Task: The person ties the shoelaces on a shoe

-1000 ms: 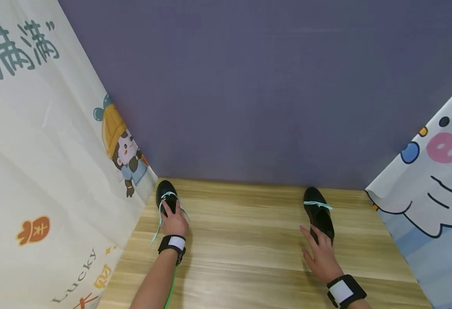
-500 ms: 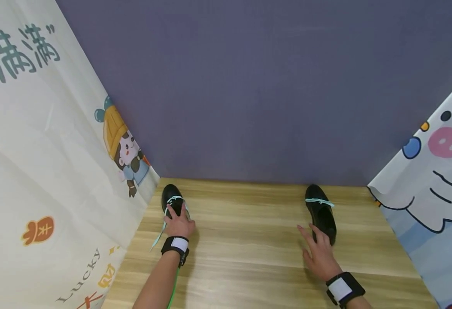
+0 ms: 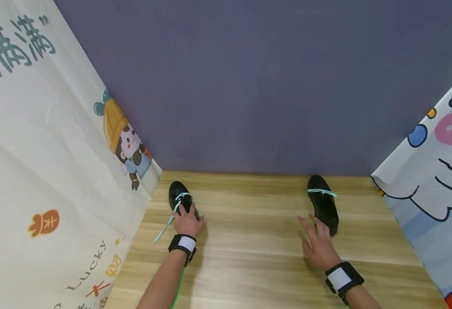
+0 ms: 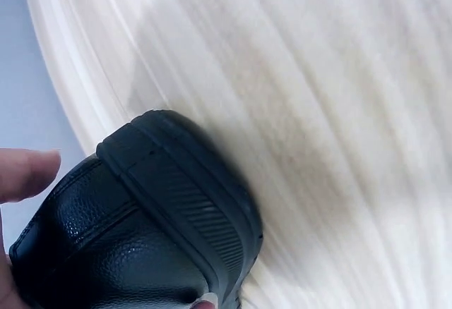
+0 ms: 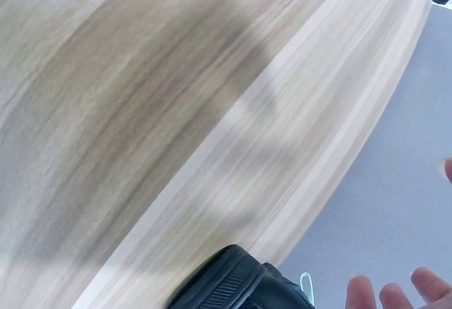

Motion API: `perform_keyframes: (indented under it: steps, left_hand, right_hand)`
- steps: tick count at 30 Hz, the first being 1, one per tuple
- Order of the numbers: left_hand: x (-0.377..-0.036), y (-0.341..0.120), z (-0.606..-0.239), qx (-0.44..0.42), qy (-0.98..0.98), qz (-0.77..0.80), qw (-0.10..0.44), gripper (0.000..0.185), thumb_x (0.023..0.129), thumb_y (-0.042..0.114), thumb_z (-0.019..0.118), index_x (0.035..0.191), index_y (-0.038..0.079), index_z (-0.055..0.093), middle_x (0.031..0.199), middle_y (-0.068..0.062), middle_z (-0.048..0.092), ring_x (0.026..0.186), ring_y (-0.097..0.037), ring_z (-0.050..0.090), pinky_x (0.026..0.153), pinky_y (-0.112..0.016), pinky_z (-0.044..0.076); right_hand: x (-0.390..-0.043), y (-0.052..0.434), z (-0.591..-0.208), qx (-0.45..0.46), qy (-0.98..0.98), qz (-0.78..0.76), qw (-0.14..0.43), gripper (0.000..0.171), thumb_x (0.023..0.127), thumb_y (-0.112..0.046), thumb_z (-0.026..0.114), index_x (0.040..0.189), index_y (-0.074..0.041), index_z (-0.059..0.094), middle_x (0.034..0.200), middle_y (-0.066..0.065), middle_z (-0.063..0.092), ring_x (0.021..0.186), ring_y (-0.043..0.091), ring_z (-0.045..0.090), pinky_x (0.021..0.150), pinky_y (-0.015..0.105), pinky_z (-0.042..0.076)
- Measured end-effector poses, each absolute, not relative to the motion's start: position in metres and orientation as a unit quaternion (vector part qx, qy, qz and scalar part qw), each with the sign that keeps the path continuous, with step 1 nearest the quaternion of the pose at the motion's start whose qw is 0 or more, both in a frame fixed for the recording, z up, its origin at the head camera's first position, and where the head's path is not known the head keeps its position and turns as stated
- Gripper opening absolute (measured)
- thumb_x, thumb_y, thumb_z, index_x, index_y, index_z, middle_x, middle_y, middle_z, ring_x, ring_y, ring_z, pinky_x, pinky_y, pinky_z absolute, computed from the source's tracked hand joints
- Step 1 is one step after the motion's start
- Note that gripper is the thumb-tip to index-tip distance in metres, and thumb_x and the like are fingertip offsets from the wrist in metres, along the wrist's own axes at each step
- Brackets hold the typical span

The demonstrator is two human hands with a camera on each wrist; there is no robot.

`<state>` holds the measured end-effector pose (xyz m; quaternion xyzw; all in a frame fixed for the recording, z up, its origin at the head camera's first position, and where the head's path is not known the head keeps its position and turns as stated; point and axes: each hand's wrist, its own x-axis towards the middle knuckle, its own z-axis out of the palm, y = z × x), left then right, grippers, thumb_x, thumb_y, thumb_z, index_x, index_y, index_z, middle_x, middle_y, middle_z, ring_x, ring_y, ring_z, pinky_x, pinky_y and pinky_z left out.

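Observation:
A black lace-up shoe (image 3: 177, 193) with pale mint laces lies at the left of the wooden tabletop, toe away from me. My left hand (image 3: 188, 223) grips its heel end. In the left wrist view, the shoe's heel (image 4: 134, 238) shows between the thumb and a fingertip; the rest of the grip is hidden. One lace end trails loose onto the wood. A matching black shoe (image 3: 323, 207) lies at the right, its mint lace across the front. My right hand (image 3: 322, 246) hovers by that shoe's heel, fingers spread and holding nothing.
The wooden tabletop (image 3: 249, 240) ends at a plain dark purple-grey surface (image 3: 256, 86) behind the shoes. A printed white cloth (image 3: 56, 150) hangs along the left side. Another printed cloth (image 3: 438, 184) borders the right side.
My left hand has shifted the left shoe slightly to the right, turning it a little. The right hand stays open beside its shoe. The head view has tilted slightly.

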<state>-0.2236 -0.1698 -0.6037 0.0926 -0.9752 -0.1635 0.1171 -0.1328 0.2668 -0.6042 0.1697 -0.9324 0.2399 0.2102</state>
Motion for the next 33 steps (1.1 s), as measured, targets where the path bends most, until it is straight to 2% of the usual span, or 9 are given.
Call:
perform_keyframes:
  steps: [6, 11, 15, 18, 21, 33]
  left_hand:
    - [-0.221, -0.164, -0.608, 0.07, -0.966, -0.203, 0.144, 0.059, 0.082, 0.029, 0.081, 0.134, 0.009, 0.061, 0.143, -0.036, 0.035, 0.126, -0.062, 0.035, 0.081, -0.075, 0.044]
    - [-0.218, -0.16, -0.61, 0.019, -0.955, -0.233, 0.184, 0.057, 0.08, 0.018, 0.082, 0.13, 0.0, 0.06, 0.138, -0.044, 0.036, 0.122, -0.07, 0.036, 0.085, -0.067, 0.049]
    - [-0.205, -0.151, -0.613, 0.002, -0.955, -0.23, 0.186, 0.054, 0.081, 0.018, 0.08, 0.129, 0.002, 0.061, 0.138, -0.041, 0.038, 0.122, -0.066, 0.038, 0.077, -0.066, 0.052]
    - [-0.189, -0.139, -0.618, -0.001, -0.957, -0.224, 0.184, 0.053, 0.081, 0.02, 0.081, 0.129, 0.006, 0.062, 0.138, -0.036, 0.04, 0.122, -0.061, 0.04, 0.064, -0.067, 0.051]
    - [-0.173, -0.125, -0.619, -0.013, -0.96, -0.22, 0.176, 0.053, 0.082, 0.024, 0.081, 0.129, 0.008, 0.062, 0.138, -0.034, 0.041, 0.121, -0.058, 0.041, 0.057, -0.065, 0.05]
    - [-0.129, -0.075, -0.609, -0.078, -0.966, -0.215, 0.123, 0.052, 0.087, 0.042, 0.075, 0.129, 0.014, 0.062, 0.135, -0.029, 0.042, 0.116, -0.05, 0.041, 0.055, -0.056, 0.05]
  right_hand:
    - [-0.135, 0.262, -0.596, 0.162, -0.936, 0.243, 0.196, 0.079, 0.076, 0.005, 0.075, 0.147, -0.013, 0.046, 0.144, 0.035, 0.035, 0.118, 0.057, 0.037, 0.084, 0.069, 0.038]
    - [-0.138, 0.259, -0.594, 0.157, -0.941, 0.237, 0.186, 0.079, 0.077, 0.003, 0.076, 0.148, -0.014, 0.045, 0.145, 0.034, 0.033, 0.119, 0.056, 0.036, 0.085, 0.068, 0.038]
    - [-0.135, 0.258, -0.597, 0.157, -0.937, 0.245, 0.191, 0.077, 0.077, 0.004, 0.075, 0.146, -0.013, 0.047, 0.144, 0.034, 0.035, 0.119, 0.055, 0.037, 0.084, 0.067, 0.038]
    - [-0.13, 0.258, -0.602, 0.159, -0.935, 0.248, 0.195, 0.075, 0.076, 0.005, 0.076, 0.144, -0.011, 0.049, 0.143, 0.034, 0.038, 0.117, 0.055, 0.039, 0.084, 0.066, 0.039]
    - [-0.129, 0.257, -0.605, 0.164, -0.935, 0.246, 0.194, 0.076, 0.075, 0.005, 0.076, 0.144, -0.011, 0.049, 0.142, 0.033, 0.038, 0.118, 0.055, 0.04, 0.085, 0.066, 0.038]
    - [-0.13, 0.257, -0.598, 0.169, -0.938, 0.241, 0.184, 0.076, 0.078, 0.003, 0.075, 0.146, -0.012, 0.047, 0.143, 0.034, 0.035, 0.119, 0.054, 0.037, 0.085, 0.066, 0.039]
